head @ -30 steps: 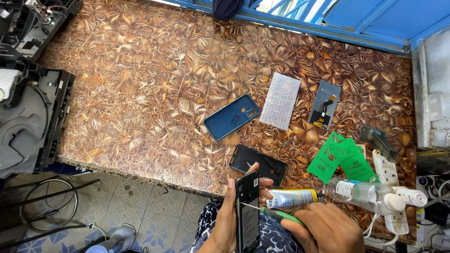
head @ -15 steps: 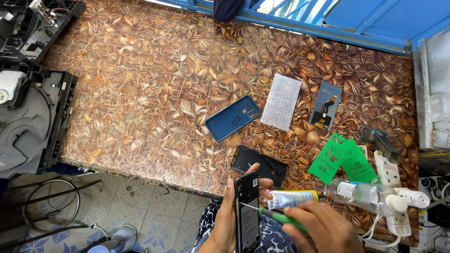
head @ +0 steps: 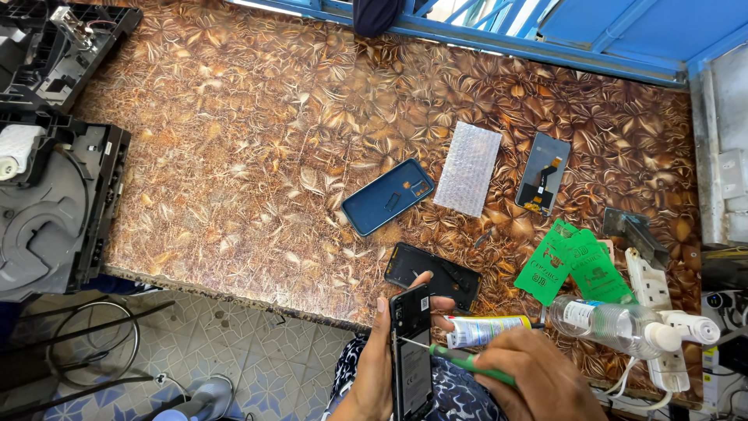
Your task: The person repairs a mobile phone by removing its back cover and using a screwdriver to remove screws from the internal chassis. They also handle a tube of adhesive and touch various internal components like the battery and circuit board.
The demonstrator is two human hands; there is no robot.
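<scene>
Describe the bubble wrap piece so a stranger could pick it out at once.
On the brown patterned table, look at the row of flat things near its far middle. The bubble wrap lies between the blue phone cover and the dark screen. It alone is pale, translucent and dimpled.

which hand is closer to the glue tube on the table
Right. The right hand, holding a green tool, sits just below the tube. The left hand, holding the opened phone, is further left of it.
</scene>
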